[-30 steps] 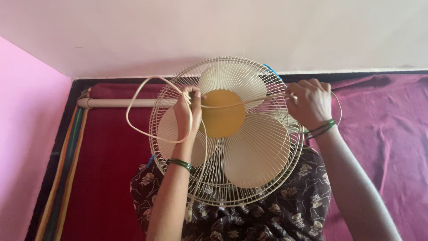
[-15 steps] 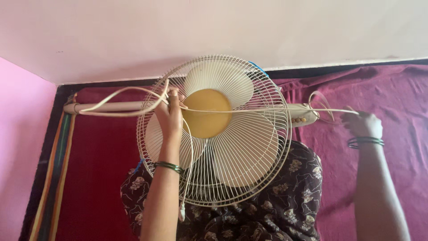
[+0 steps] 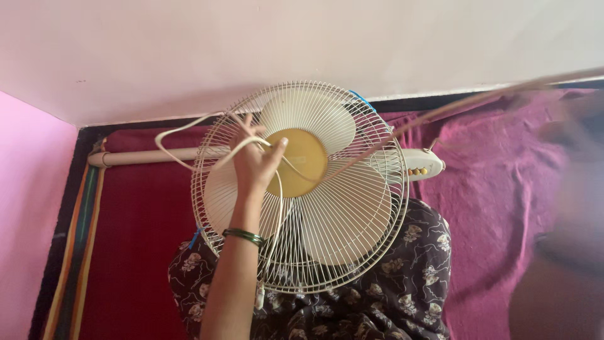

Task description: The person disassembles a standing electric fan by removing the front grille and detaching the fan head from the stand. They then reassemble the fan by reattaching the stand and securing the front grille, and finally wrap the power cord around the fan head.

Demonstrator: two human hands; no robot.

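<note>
A pale wall (image 3: 302, 44) fills the top of the head view and meets a pink wall (image 3: 31, 189) at the left; below them lies a dark red mat (image 3: 138, 252) with a striped edge, and a magenta cloth (image 3: 497, 189) is spread rumpled to the right.

In this single view a cream pedestal fan (image 3: 301, 187) lies across the person's lap, on a dark floral garment (image 3: 390, 302), with its round wire guard facing up toward the camera. That lets the face of the guard be reached from above. Its yellow hub (image 3: 304, 162) sits at the centre, and the pale blades show through the wires. The fan's pole (image 3: 148, 155) runs away to the left along the mat, and the control housing (image 3: 423, 165) with small buttons sticks out at the right of the guard.

The left hand (image 3: 255, 160) rests on the guard just left of the hub, its grip closed around loops of the cream power cord (image 3: 182, 135), pinning them against the wires so the slack stays gathered. A green bangle (image 3: 242, 236) rings that wrist. From the hub area the cord stretches taut up and to the right, toward the right hand (image 3: 576, 132), which is only a blur near the frame's edge. Whether its grip is closed on the cord I cannot tell.
</note>
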